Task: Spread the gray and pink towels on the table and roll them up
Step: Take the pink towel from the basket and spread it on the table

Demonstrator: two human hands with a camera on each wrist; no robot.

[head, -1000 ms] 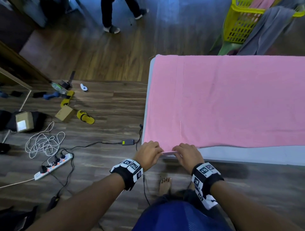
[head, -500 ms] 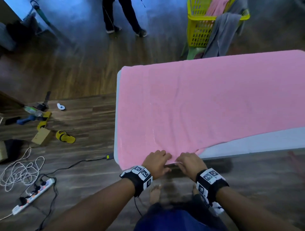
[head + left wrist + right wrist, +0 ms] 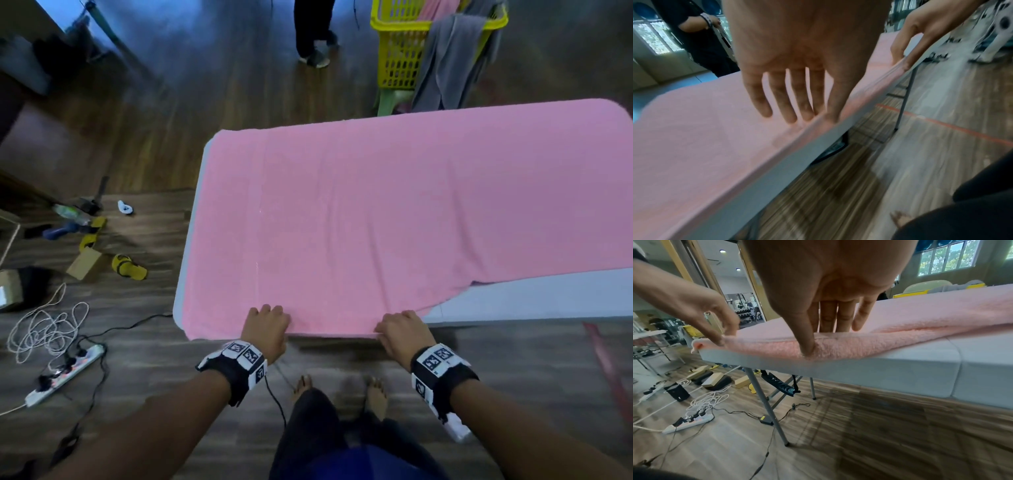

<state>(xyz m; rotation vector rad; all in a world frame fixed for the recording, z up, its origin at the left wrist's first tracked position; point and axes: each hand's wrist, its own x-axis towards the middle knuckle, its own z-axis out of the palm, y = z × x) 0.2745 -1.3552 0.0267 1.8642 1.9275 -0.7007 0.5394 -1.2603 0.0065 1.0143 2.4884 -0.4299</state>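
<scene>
The pink towel (image 3: pixel 376 212) lies spread over the white folding table (image 3: pixel 531 301), its near left part drawn to the table's front edge. My left hand (image 3: pixel 265 325) pinches that near edge, fingers on top, thumb at the rim (image 3: pixel 797 116). My right hand (image 3: pixel 399 329) grips the same edge further right, where the towel's hem is folded over thickly (image 3: pixel 818 340). The gray towel (image 3: pixel 448 58) hangs over a yellow basket beyond the table's far side.
The yellow basket (image 3: pixel 400 51) stands on a green stool (image 3: pixel 390 99). A person (image 3: pixel 313 31) stands on the far floor. A power strip (image 3: pixel 65 373), coiled cables (image 3: pixel 44 329), a yellow slipper (image 3: pixel 128 267) and a cardboard box (image 3: pixel 84 263) lie left of the table.
My hands were side by side on the towel's near edge; they have slid apart along it. The towel's near left part now reaches the table's front edge.
</scene>
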